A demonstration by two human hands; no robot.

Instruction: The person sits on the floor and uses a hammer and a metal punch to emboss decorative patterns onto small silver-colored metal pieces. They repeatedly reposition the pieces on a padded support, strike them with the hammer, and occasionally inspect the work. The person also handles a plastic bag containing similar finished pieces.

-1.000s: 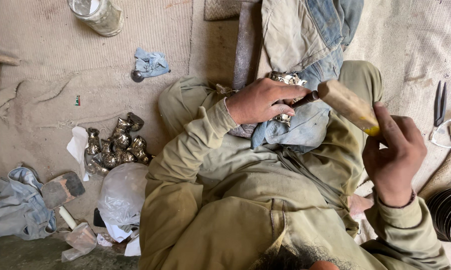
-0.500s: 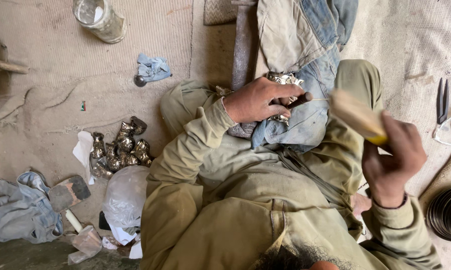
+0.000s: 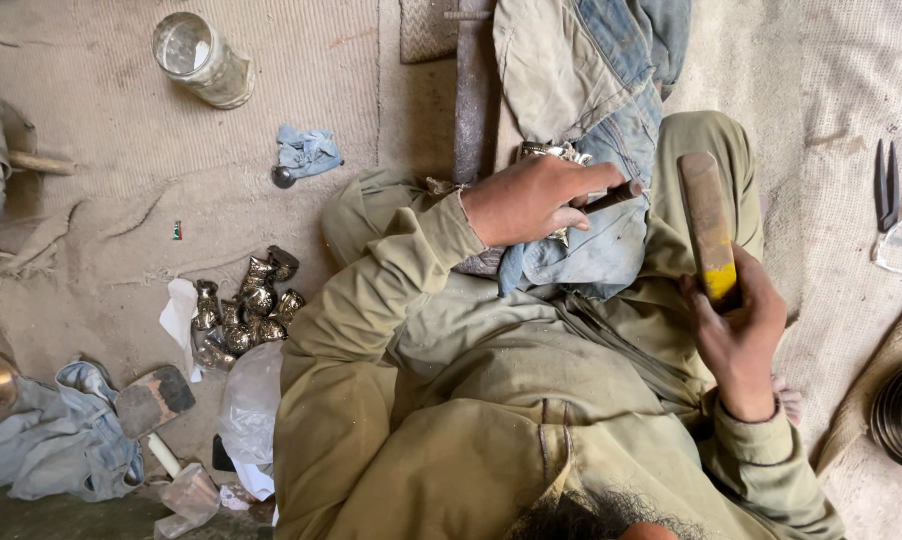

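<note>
Punch (image 3: 616,195) on metal piece (image 3: 556,158), wooden mallet (image 3: 709,228) off to its right.
Left hand (image 3: 531,200) grips the punch closed, pinning the piece on denim cloth (image 3: 591,250) over the lap; punch axis points toward the mallet, held closed in the right hand (image 3: 741,335), near but apart.

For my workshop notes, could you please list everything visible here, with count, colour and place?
Wooden mallet: one, tan with yellow patch, in right hand.
Punch tool: one, dark, in left hand.
Metal workpiece: one, silvery, on denim under left hand.
Denim cloth: one, blue, over lap.
Small metal pieces: a pile, silvery, floor left.
Glass jar: one, clear, top left.
Shears: one, dark, far right.
Left hand: gripping punch.
Right hand: gripping mallet.
</note>
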